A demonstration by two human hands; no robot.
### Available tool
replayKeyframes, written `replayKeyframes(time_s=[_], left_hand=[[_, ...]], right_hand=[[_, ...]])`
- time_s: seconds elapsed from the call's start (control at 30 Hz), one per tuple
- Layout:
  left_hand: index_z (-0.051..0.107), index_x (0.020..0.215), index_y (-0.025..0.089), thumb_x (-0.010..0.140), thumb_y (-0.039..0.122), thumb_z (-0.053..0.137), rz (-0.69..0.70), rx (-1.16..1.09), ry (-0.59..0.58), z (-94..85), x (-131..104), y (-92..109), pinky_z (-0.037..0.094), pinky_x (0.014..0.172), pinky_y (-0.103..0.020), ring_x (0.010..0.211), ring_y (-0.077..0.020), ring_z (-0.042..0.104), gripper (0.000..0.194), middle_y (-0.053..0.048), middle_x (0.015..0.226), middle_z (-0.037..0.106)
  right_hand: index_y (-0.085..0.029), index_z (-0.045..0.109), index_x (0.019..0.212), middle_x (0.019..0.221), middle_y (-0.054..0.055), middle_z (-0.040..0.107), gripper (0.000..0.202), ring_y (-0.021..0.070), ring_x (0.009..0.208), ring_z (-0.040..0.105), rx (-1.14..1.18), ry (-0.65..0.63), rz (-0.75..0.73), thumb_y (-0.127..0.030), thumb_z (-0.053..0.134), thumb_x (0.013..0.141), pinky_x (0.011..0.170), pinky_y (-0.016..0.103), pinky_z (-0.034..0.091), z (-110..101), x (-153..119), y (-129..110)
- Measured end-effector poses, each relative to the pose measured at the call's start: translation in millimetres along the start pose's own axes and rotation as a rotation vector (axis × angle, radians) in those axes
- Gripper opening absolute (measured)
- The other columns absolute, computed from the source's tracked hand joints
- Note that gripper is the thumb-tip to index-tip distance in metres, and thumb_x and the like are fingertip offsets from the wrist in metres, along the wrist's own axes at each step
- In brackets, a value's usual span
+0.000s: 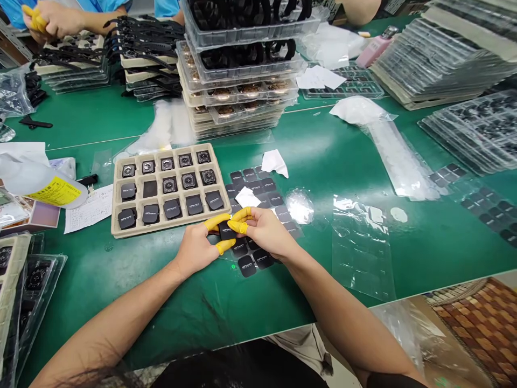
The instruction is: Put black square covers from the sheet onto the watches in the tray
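Note:
My left hand (196,248), with yellow finger cots, is closed around the edges of a black square watch body (226,231). White lettering shows on the watch's upward face. My right hand (269,229), also in yellow finger cots, pinches at the watch's right edge; whether it grips a film there is hidden by the fingers. Under both hands lies a sheet of black square stickers (247,265) with the same lettering. To the left, a beige tray (114,215) holds rows of watch bodies, some with lettered black faces up, others with round sensor backs showing.
White scraps (247,198) lie by the stickers. Stacked trays (238,97) rise behind. A spray bottle (44,180) stands left; clear film (361,253) and a plastic bag roll (388,145) lie right. Across the table, a co-worker's hands (60,21) work near strapped watches.

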State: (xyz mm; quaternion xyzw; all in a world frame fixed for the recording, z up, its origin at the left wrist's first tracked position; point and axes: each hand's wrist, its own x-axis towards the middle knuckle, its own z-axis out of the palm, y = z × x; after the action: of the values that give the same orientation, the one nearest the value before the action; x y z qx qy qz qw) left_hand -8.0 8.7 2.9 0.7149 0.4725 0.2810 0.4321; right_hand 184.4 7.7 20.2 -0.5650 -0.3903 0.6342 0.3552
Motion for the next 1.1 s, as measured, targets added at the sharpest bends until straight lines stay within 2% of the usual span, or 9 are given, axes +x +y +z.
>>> replayKeyframes(time_s=[0.23,0.5,0.7,1.1], left_hand=[[0.068,0.128,0.026,0.077,0.024,0.078,0.011,0.021,0.007,-0.4,0.6,1.5,0.061,0.089,-0.030,0.093,-0.0183,0.075,0.053,0.000,0.110,0.079],[0.067,0.130,0.024,0.076,0.023,0.078,-0.007,-0.011,-0.005,-0.8,0.4,2.1,0.061,0.093,-0.031,0.097,-0.0192,0.076,0.054,0.000,0.113,0.079],[0.067,0.129,0.025,0.076,0.024,0.079,-0.021,0.016,-0.008,-0.9,1.0,2.4,0.060,0.094,-0.032,0.096,-0.0197,0.076,0.055,-0.001,0.112,0.079],[0.067,0.130,0.026,0.076,0.024,0.078,-0.019,0.019,-0.007,-0.1,0.3,0.2,0.060,0.096,-0.035,0.097,-0.0210,0.076,0.056,-0.002,0.115,0.078]], right_hand=[[-0.017,0.069,0.082,0.076,0.001,0.070,0.040,0.0155,0.068,0.067,0.055,-0.004,0.018,-0.037,0.093,0.056,0.066,0.031,0.057,0.1,0.9,-2.3],[-0.019,0.070,0.087,0.076,0.003,0.072,0.034,0.0178,0.070,0.069,-0.037,0.018,-0.023,-0.038,0.088,0.065,0.069,0.033,0.057,-1.7,0.9,5.2],[-0.019,0.069,0.083,0.076,0.003,0.072,0.037,0.0184,0.071,0.068,-0.044,0.016,-0.031,-0.043,0.089,0.063,0.069,0.033,0.057,0.4,0.3,2.2],[-0.020,0.069,0.085,0.076,0.003,0.072,0.034,0.0189,0.072,0.069,-0.043,0.024,-0.023,-0.039,0.088,0.065,0.070,0.034,0.058,0.4,0.3,3.6]])
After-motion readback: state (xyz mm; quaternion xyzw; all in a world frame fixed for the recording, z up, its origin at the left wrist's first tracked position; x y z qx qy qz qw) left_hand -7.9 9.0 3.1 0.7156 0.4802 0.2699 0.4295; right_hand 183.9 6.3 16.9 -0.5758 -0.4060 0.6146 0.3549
